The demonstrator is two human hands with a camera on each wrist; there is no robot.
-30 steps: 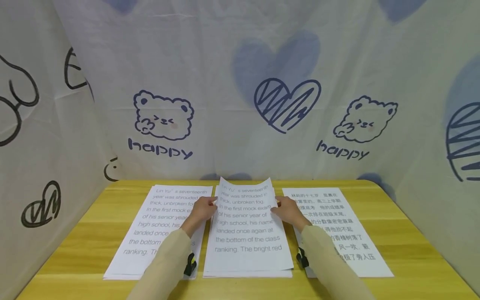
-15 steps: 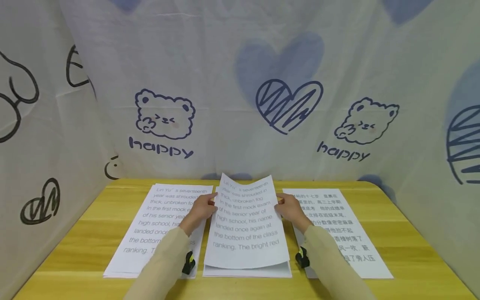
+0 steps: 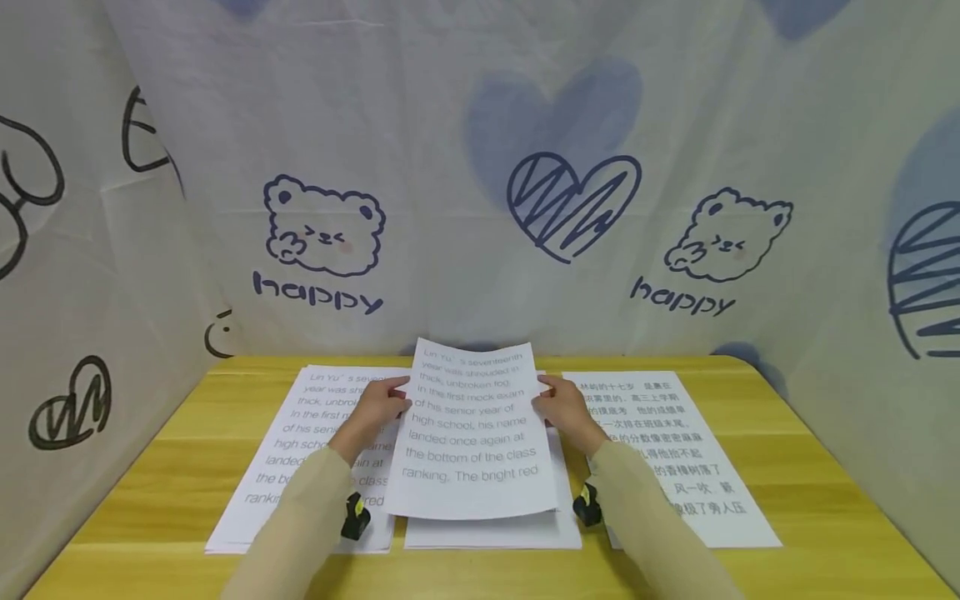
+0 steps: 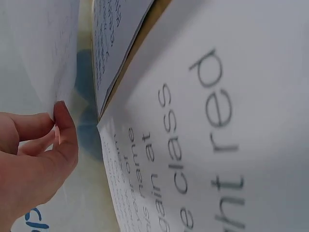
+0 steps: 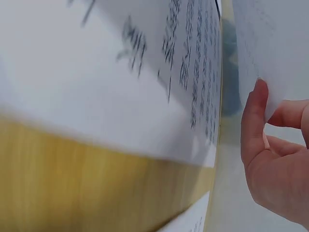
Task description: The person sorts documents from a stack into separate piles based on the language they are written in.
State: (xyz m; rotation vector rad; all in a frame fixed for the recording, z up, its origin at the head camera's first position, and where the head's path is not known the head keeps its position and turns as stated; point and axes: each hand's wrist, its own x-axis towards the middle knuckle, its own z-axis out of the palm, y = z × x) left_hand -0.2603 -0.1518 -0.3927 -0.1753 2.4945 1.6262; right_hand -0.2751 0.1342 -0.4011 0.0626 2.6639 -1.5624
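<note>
Both hands hold up a sheet of paper [image 3: 472,425] printed with English text, one at each side edge. On its left edge my left hand [image 3: 378,408] pinches it between thumb and fingers; the left wrist view shows this pinch on the sheet [image 4: 50,53] close up. My right hand [image 3: 566,408] pinches the opposite edge, as the right wrist view also shows with the sheet [image 5: 270,53] between thumb and finger. Slightly curved, the sheet hangs over the middle paper stack [image 3: 495,535] and hides most of it. Its left side overlaps the left paper stack [image 3: 243,492] in the head view.
The left stack carries the same English text, partly covered by my left forearm. Chinese-printed paper [image 3: 720,467] lies at the right, partly under my right forearm. All rest on a yellow wood-grain table [image 3: 817,500], with a patterned curtain [image 3: 450,208] behind.
The sheet has risen off the middle stack and shifted left with both hands. Its lower edge has come up, baring more of the stack's front and right side.
</note>
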